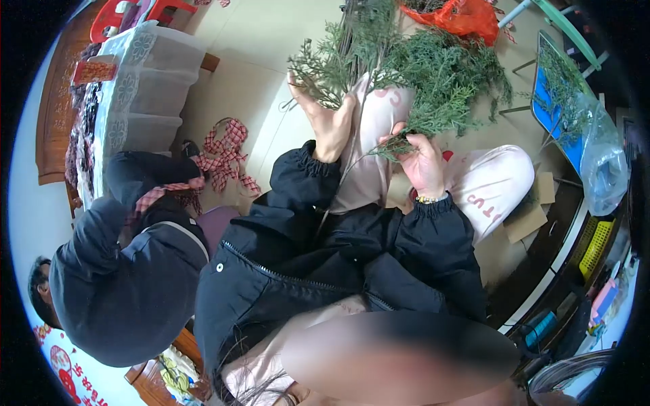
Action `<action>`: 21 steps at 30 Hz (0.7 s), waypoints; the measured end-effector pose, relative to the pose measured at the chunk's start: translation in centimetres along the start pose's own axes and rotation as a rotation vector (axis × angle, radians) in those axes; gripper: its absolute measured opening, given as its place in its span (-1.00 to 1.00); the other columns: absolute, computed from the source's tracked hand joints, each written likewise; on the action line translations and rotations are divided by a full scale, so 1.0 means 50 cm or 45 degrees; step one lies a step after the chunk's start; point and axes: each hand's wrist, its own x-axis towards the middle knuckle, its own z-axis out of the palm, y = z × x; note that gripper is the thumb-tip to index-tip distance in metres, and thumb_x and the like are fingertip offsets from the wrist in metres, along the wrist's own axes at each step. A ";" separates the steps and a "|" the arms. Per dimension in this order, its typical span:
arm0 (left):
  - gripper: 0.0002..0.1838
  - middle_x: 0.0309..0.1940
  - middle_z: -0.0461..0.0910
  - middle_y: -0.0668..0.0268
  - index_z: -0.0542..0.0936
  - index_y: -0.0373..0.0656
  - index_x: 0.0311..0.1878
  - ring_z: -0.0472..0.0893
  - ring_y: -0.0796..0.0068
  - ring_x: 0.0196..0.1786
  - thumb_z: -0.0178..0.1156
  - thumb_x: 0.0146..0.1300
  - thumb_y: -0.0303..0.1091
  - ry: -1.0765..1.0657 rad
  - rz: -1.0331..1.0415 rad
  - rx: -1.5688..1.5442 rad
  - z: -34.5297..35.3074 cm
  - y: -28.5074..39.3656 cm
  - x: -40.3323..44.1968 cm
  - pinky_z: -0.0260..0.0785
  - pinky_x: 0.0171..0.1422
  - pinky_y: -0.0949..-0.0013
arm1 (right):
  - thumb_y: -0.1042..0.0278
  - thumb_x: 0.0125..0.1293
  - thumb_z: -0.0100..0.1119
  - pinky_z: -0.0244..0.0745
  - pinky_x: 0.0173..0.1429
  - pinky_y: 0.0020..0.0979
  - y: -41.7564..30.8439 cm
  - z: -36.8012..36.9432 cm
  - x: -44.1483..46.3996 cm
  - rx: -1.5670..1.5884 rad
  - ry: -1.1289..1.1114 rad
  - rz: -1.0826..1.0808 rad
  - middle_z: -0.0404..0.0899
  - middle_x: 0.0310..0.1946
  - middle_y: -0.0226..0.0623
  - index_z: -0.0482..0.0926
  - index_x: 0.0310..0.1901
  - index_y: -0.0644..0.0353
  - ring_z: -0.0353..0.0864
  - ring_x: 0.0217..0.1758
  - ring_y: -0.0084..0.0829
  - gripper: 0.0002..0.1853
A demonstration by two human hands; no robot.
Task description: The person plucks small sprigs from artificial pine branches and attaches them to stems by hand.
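Observation:
My left hand (327, 126) is at a leafy evergreen branch (325, 71), thumb and fingers spread apart with foliage in the gap. Leaves hide some of its fingertips. Beside the thumb, a long thin stem (347, 159) runs down over my leg toward my lap. Between the thumb and fingers of my right hand (423, 164), a small evergreen sprig (396, 147) is pinched, its leaves pointing left. A large heap of green branches (443, 78) lies just beyond my knees, with bare stems bundled at its left.
Another person (128, 271) sits close on my left, near a cloth-covered table (156, 88). Checkered fabric strips (227, 152) lie on the floor. An orange bag (460, 20) is at the far side. Right, a blue board (558, 115) carries sprigs and a clear plastic bag (602, 162).

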 end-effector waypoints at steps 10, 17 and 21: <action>-0.36 0.19 0.27 0.12 0.33 -0.07 0.18 0.25 0.14 0.24 0.18 -0.09 -0.52 -0.752 1.289 0.801 -0.035 0.045 0.051 0.20 0.12 0.23 | 0.47 0.16 -0.10 0.46 -0.01 -0.20 0.001 -0.001 -0.006 -0.050 0.053 0.003 0.51 -0.22 -0.14 0.39 -0.08 0.40 0.55 -0.16 -0.17 -0.71; -0.49 0.02 0.39 0.06 0.19 -0.30 0.19 0.43 0.27 0.04 0.02 0.14 -0.59 -0.966 0.244 -0.186 -0.014 0.156 -0.032 0.23 0.14 0.28 | 0.58 0.15 -0.12 0.45 0.01 -0.28 -0.001 0.002 -0.011 0.162 0.002 0.010 0.50 -0.22 -0.17 0.34 0.00 0.35 0.52 -0.12 -0.28 -0.67; -0.25 0.13 0.26 0.02 0.04 -0.30 0.26 0.29 0.23 0.19 0.22 0.09 -0.35 -0.957 0.234 -0.083 0.049 0.098 -0.061 0.16 0.23 0.26 | 0.44 0.11 -0.02 0.39 0.02 -0.29 0.000 -0.029 -0.028 0.345 0.031 0.068 0.50 -0.22 -0.22 0.39 -0.04 0.29 0.50 -0.13 -0.36 -0.66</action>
